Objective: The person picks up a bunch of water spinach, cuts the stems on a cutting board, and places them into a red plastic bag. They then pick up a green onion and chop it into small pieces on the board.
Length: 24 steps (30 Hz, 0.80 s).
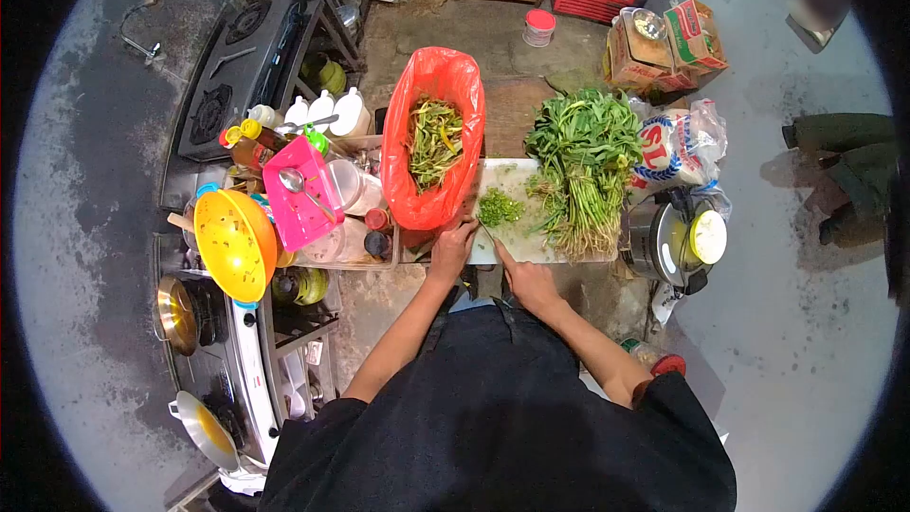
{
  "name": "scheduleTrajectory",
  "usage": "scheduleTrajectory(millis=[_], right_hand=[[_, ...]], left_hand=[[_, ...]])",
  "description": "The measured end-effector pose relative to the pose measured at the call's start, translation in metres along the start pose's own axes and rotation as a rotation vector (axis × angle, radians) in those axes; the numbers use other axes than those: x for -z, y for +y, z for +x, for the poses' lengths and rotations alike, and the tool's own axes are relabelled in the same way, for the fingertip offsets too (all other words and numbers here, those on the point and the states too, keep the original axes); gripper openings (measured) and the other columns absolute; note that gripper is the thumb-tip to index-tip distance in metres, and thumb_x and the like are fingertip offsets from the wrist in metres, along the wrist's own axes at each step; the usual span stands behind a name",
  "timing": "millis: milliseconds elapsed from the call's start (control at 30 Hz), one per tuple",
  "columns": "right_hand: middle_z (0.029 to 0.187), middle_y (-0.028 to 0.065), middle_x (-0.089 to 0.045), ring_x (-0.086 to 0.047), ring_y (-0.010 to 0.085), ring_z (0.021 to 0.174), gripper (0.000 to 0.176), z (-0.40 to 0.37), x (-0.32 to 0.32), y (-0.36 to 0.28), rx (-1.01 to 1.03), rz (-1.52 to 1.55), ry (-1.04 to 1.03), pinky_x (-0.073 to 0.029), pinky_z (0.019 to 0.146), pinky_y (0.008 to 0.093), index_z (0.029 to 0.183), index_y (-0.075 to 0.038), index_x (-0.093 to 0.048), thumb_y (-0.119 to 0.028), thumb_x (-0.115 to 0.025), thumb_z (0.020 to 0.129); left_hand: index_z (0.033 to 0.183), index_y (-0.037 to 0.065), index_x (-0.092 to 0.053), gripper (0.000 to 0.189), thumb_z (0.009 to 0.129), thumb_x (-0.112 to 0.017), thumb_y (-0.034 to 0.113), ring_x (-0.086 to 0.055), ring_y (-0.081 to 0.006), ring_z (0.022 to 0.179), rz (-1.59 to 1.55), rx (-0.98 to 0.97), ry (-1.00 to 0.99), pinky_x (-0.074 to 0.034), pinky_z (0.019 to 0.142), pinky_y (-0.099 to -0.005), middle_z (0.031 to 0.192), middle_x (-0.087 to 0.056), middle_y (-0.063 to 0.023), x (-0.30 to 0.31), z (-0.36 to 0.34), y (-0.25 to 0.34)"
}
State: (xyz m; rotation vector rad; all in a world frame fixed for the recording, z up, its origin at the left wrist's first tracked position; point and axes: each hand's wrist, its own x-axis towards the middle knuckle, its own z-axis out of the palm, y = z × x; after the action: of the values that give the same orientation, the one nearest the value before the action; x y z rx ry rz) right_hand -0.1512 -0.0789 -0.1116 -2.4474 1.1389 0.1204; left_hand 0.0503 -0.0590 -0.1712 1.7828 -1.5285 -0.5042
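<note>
Cutting board [519, 239], white, lies at the counter's near edge, right in front of the person. Red bag [428, 192] of trimmings presses against its left edge. A bundle of leafy stalks [583, 166] covers its right half, so only the near-left part is bare. Yellow colander [234, 244] and pink basket [301, 197] crowd the far left, and a pot [668, 245] sits just beside the board's right edge. A small heap of chopped greens [500, 206] lies on the board between bag and bundle. Left hand [453, 248] rests at the board's left edge, touching the bag. Right hand [529, 280] is on the near edge. Too small to tell either hand's finger grip.
</note>
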Motion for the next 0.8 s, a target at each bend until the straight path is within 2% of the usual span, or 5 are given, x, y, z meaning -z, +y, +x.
scheduleTrajectory(millis=[233,400,500,733,800], right_hand=[[0.072,0.0201,-0.069,-0.069,0.0387,0.064,0.080,0.018,-0.024,-0.001,-0.039,0.034,0.049,-0.055,0.061,0.0509,0.160,-0.021,-0.020,-0.018,-0.060,0.090],[0.072,0.0184,-0.070,-0.069,0.0368,0.062,0.081,0.010,-0.026,0.005,-0.006,-0.029,0.073,-0.055,0.059,0.0497,0.160,-0.021,-0.018,-0.018,-0.060,0.090],[0.069,0.0165,-0.069,-0.068,0.0348,0.058,0.080,-0.001,-0.030,0.010,0.043,-0.076,0.144,-0.055,0.054,0.0487,0.160,-0.020,-0.018,-0.018,-0.058,0.091],[0.066,0.0142,-0.068,-0.066,0.0322,0.053,0.079,0.014,-0.040,0.017,0.055,-0.106,0.176,-0.054,0.051,0.0474,0.160,-0.022,-0.019,-0.018,-0.058,0.091],[0.068,0.0143,-0.069,-0.067,0.0327,0.056,0.078,0.015,-0.037,0.020,0.015,-0.089,0.183,-0.054,0.052,0.0473,0.160,-0.024,-0.020,-0.020,-0.058,0.092]], left_hand=[[0.109,0.004,-0.070,0.020,0.089,-0.067,0.009,-0.070,-0.0374,0.086,0.018,-0.016,0.015,-0.055,0.073,-0.0447,0.100,-0.071,-0.0168,-0.002,-0.001,-0.003],[0.109,0.007,-0.072,0.020,0.091,-0.068,0.012,-0.069,-0.0377,0.078,0.058,0.035,0.014,-0.053,0.068,-0.0462,0.086,-0.070,-0.0208,-0.004,-0.001,-0.002],[0.110,0.010,-0.071,0.020,0.092,-0.066,0.014,-0.069,-0.0398,0.081,0.039,0.080,-0.039,-0.054,0.070,-0.0483,0.098,-0.070,-0.0198,-0.002,-0.002,-0.004],[0.109,0.008,-0.071,0.019,0.091,-0.067,0.013,-0.068,-0.0392,0.078,0.041,0.037,-0.008,-0.054,0.068,-0.0476,0.097,-0.071,-0.0157,-0.001,0.001,0.000],[0.102,0.004,-0.072,0.016,0.087,-0.069,0.007,-0.069,-0.0368,0.078,-0.014,-0.056,0.059,-0.054,0.068,-0.0440,0.096,-0.070,-0.0143,-0.001,0.005,0.005]])
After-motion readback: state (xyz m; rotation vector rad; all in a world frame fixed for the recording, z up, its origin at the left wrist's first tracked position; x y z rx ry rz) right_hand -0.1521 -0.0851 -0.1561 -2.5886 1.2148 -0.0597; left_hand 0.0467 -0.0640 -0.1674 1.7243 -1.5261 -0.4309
